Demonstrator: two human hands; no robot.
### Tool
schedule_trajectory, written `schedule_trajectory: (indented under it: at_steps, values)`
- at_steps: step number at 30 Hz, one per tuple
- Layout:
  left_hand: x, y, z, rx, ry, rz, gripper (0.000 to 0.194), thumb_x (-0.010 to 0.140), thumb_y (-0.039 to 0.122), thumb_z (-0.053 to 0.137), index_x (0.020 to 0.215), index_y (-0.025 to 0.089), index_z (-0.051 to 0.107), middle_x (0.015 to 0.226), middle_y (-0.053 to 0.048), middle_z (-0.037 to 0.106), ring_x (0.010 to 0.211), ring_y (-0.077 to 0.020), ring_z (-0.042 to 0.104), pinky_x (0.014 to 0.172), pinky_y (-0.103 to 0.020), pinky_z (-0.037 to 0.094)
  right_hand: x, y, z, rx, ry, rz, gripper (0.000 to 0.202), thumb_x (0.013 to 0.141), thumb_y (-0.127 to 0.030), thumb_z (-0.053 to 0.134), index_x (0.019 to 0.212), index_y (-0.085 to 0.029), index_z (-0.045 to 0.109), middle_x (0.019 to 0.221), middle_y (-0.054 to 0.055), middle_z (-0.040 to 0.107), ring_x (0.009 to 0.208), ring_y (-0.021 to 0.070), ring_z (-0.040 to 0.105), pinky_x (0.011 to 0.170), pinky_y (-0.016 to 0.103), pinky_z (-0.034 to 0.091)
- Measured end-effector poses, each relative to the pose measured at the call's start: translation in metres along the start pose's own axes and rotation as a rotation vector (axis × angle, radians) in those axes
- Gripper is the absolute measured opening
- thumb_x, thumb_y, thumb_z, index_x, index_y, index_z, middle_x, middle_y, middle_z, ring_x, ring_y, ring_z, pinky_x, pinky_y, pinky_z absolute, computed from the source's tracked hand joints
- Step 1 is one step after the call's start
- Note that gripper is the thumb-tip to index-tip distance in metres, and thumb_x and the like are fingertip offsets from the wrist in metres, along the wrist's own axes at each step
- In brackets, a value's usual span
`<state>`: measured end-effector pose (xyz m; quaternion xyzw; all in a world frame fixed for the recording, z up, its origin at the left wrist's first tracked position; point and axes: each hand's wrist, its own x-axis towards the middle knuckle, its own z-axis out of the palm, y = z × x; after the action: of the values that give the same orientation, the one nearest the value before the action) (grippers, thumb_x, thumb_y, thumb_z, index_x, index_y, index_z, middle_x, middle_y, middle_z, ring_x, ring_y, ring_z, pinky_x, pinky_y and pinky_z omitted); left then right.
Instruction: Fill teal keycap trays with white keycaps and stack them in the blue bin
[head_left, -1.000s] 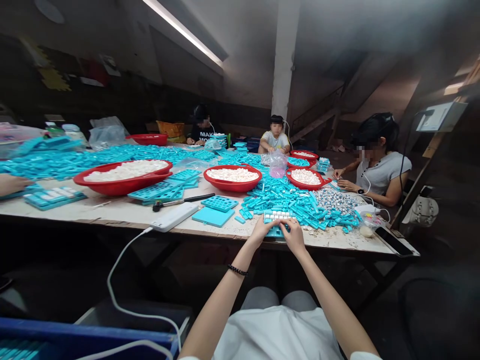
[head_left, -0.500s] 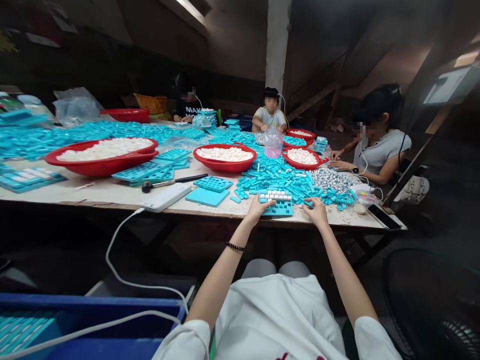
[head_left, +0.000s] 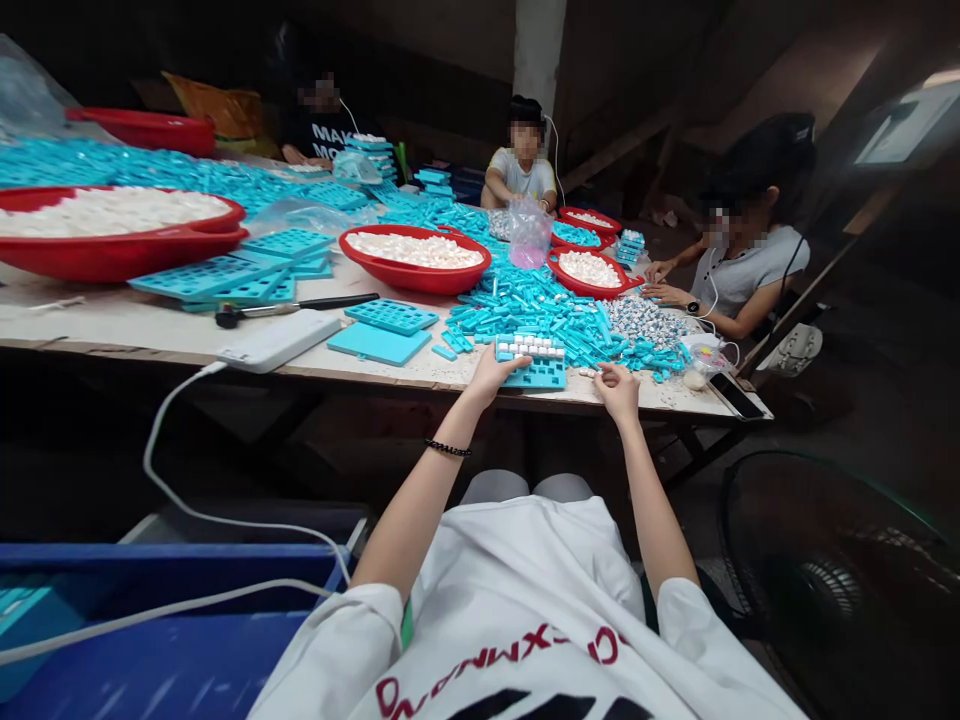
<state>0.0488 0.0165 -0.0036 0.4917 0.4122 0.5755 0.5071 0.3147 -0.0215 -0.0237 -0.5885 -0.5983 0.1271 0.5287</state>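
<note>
Blue tray [head_left: 547, 375] at the table's [head_left: 420, 374] near edge, white pieces [head_left: 532, 347] along its far side! Left hand [head_left: 489, 378] clasps its left end, thumb on top; right hand [head_left: 619, 390], just right, fingers curled, pinching anything? Can't tell. Blue parts [head_left: 536, 305] heap beyond; red bowl [head_left: 412, 281] far left.

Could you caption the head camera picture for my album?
Left hand holding a blue tray partly filled with white pieces, right hand beside it, red bowls beyond.
</note>
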Motion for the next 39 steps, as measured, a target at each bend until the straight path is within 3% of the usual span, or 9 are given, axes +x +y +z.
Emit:
schedule_trajectory:
  at_steps: [6,13,16,22,30,39]
  values:
    - [-0.002,0.004,0.0,-0.008,-0.025,-0.003,0.06,0.055,0.036,0.091,0.107,0.018,0.065,0.113,-0.008,0.075,0.11,-0.0294,0.068,0.099,-0.044,0.053,0.001,-0.009,0.01,0.201,0.022,-0.004,0.038,0.079,-0.045,0.068,0.102,-0.016,0.075,0.107,0.011,0.074,0.088,0.0229,0.075,0.083,0.037,0.064]
    - [-0.003,0.01,0.0,-0.008,-0.015,-0.035,0.053,0.065,0.046,0.085,0.108,0.022,0.067,0.115,-0.009,0.074,0.12,-0.033,0.064,0.097,-0.04,0.052,-0.007,-0.051,0.073,0.357,-0.1,-0.117,0.037,0.081,-0.05,0.072,0.1,-0.019,0.076,0.096,0.007,0.078,0.088,0.0225,0.076,0.08,0.034,0.065]
    - [-0.002,0.008,0.0,-0.014,-0.008,-0.031,0.052,0.066,0.046,0.083,0.108,0.021,0.066,0.117,-0.01,0.073,0.121,-0.0328,0.062,0.097,-0.039,0.05,-0.009,-0.063,0.087,0.345,-0.109,-0.182,0.032,0.082,-0.05,0.073,0.096,-0.022,0.078,0.098,0.007,0.076,0.082,0.0198,0.072,0.073,0.031,0.062]
    - [0.002,0.001,-0.001,-0.036,-0.023,-0.022,0.05,0.066,0.049,0.081,0.104,0.02,0.066,0.107,-0.008,0.074,0.109,-0.0278,0.067,0.093,-0.037,0.05,-0.006,-0.069,0.085,0.293,-0.111,-0.288,0.03,0.087,-0.05,0.07,0.097,-0.023,0.079,0.102,0.007,0.073,0.073,0.0171,0.064,0.068,0.032,0.057]
    - [0.001,0.002,-0.001,-0.035,-0.032,-0.023,0.05,0.066,0.047,0.082,0.105,0.02,0.066,0.106,-0.008,0.074,0.108,-0.0271,0.067,0.093,-0.036,0.05,-0.007,-0.067,0.09,0.261,-0.086,-0.358,0.028,0.09,-0.047,0.068,0.1,-0.024,0.08,0.106,0.009,0.067,0.098,0.0231,0.067,0.072,0.032,0.059]
    - [-0.003,0.008,0.0,-0.036,-0.04,-0.012,0.048,0.065,0.045,0.083,0.102,0.02,0.066,0.107,-0.007,0.074,0.11,-0.0286,0.067,0.096,-0.041,0.05,-0.007,-0.061,0.093,0.252,-0.099,-0.377,0.022,0.091,-0.041,0.069,0.1,-0.025,0.081,0.1,0.008,0.067,0.094,0.0223,0.068,0.073,0.032,0.06]
